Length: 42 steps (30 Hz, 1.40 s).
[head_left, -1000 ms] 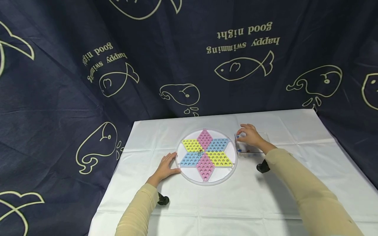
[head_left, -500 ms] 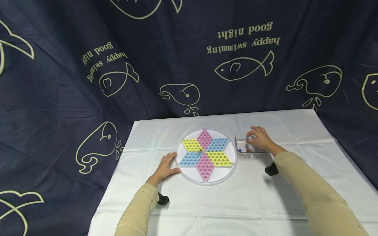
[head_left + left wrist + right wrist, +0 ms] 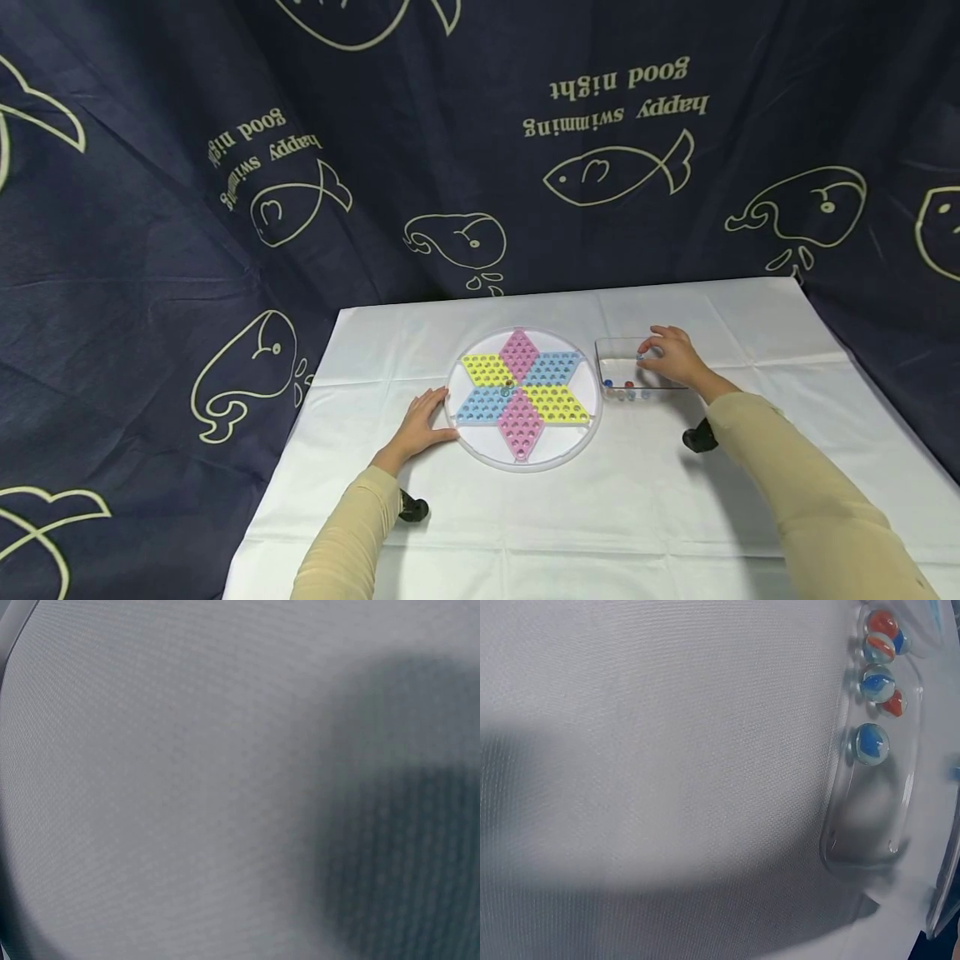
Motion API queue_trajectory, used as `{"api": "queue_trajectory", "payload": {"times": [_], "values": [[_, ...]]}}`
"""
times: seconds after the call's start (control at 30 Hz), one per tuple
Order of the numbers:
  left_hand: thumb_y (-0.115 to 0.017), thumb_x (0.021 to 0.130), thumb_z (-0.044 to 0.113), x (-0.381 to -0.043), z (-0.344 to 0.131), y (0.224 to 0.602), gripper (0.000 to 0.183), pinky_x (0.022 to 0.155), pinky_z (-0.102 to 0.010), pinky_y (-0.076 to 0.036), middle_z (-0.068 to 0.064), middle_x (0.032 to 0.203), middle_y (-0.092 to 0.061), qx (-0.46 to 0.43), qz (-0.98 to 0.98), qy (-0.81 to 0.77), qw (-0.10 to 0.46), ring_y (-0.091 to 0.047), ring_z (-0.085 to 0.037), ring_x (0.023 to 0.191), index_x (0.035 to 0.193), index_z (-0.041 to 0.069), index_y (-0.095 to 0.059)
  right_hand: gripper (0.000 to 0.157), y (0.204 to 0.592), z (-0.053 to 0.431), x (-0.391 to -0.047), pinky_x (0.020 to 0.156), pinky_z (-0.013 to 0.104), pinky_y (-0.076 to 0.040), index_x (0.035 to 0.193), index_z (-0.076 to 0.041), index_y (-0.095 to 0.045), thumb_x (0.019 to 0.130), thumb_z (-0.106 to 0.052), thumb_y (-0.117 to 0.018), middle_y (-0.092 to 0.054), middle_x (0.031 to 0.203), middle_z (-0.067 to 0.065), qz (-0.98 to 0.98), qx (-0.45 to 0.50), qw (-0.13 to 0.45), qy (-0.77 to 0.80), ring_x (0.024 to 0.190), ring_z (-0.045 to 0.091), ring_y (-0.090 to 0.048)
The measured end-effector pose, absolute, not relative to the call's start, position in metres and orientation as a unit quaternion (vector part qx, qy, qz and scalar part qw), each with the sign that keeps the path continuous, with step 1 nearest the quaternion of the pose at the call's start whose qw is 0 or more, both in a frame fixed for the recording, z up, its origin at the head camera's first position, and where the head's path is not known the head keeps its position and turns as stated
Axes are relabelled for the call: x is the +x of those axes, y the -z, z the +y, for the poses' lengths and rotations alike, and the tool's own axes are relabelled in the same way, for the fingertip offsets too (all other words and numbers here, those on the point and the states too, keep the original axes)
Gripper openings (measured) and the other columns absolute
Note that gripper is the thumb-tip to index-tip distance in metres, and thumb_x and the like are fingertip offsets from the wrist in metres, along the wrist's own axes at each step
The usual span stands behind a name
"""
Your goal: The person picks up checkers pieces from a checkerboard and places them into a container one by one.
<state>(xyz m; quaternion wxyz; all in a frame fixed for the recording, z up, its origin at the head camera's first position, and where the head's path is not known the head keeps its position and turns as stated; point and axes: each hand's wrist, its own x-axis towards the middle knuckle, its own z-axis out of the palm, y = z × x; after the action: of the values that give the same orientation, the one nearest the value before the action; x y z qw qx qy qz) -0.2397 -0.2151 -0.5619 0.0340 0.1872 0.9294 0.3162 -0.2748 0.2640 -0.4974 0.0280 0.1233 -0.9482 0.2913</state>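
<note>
My left hand [image 3: 416, 425] lies at the left rim of a round Chinese checkers board [image 3: 461, 446], fingers fairly straight and touching its edge. The board carries a pink, yellow and blue star, with a few marbles [image 3: 508, 388] just left of its centre. Over a clear plastic box [image 3: 617, 338] to the right, my right hand [image 3: 677, 357] pinches a small blue marble [image 3: 640, 357] between thumb and finger. Several glass marbles with blue and red-orange swirls, one a blue marble [image 3: 871, 744], lie in the box in the right wrist view.
A white cloth [image 3: 562, 533] covers the table, and a dark blue curtain [image 3: 420, 150] with fish drawings hangs behind it. Black wrist devices, such as the right one [image 3: 700, 436], hang below both forearms. Only cloth, dark blur and a rim show in the left wrist view.
My right hand has moved rightward and slightly nearer, from the box's left end towards its right part, holding the blue marble. My left hand has stayed at the board's rim.
</note>
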Motion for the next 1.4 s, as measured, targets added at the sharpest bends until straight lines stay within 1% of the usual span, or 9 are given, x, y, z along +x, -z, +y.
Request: {"api": "queue_trajectory", "payload": {"times": [0.27,0.73,0.9,1.13,1.4], "values": [[-0.077,0.071,0.035,-0.239,-0.214,0.561,0.084,0.115,-0.048,-0.008,-0.015,0.143,-0.037,0.181,0.930,-0.319,0.037,-0.022,-0.035,0.136,0.139,0.005,-0.037,0.019,0.499,0.264,-0.275,0.103,0.066,-0.014,0.090,0.002,-0.062,0.079,-0.013,-0.066,-0.033,0.131,0.039,-0.948,0.118,0.019,-0.294,0.123,0.059,-0.019],[-0.077,0.071,0.035,-0.238,-0.214,0.561,0.084,0.114,-0.050,-0.010,-0.015,0.142,-0.038,0.187,0.929,-0.319,0.030,-0.023,-0.037,0.136,0.139,0.004,-0.037,0.027,0.491,0.255,-0.278,0.104,0.066,-0.012,0.100,0.006,-0.061,0.080,-0.012,-0.065,-0.029,0.135,0.038,-0.941,0.110,0.011,-0.319,0.125,0.057,-0.016],[-0.077,0.071,0.035,-0.238,-0.214,0.559,0.084,0.114,-0.049,-0.009,-0.015,0.143,-0.037,0.184,0.929,-0.319,0.033,-0.023,-0.036,0.136,0.139,0.005,-0.037,0.029,0.485,0.241,-0.280,0.104,0.066,-0.012,0.101,0.006,-0.061,0.080,-0.013,-0.066,-0.030,0.136,0.036,-0.935,0.116,0.012,-0.335,0.127,0.056,-0.016],[-0.076,0.071,0.037,-0.239,-0.215,0.560,0.085,0.114,-0.050,-0.010,-0.015,0.143,-0.037,0.187,0.930,-0.316,0.033,-0.023,-0.036,0.136,0.139,0.005,-0.037,0.031,0.480,0.216,-0.287,0.106,0.066,-0.010,0.105,0.005,-0.061,0.081,-0.014,-0.067,-0.027,0.141,0.031,-0.927,0.117,-0.011,-0.357,0.131,0.051,-0.011],[-0.076,0.071,0.040,-0.239,-0.216,0.561,0.086,0.114,-0.050,-0.010,-0.015,0.143,-0.037,0.187,0.929,-0.318,0.033,-0.023,-0.036,0.136,0.139,0.006,-0.037,0.034,0.479,0.184,-0.291,0.107,0.064,-0.009,0.109,0.003,-0.061,0.081,-0.016,-0.067,-0.027,0.143,0.027,-0.917,0.132,-0.026,-0.374,0.133,0.047,-0.010]]}}
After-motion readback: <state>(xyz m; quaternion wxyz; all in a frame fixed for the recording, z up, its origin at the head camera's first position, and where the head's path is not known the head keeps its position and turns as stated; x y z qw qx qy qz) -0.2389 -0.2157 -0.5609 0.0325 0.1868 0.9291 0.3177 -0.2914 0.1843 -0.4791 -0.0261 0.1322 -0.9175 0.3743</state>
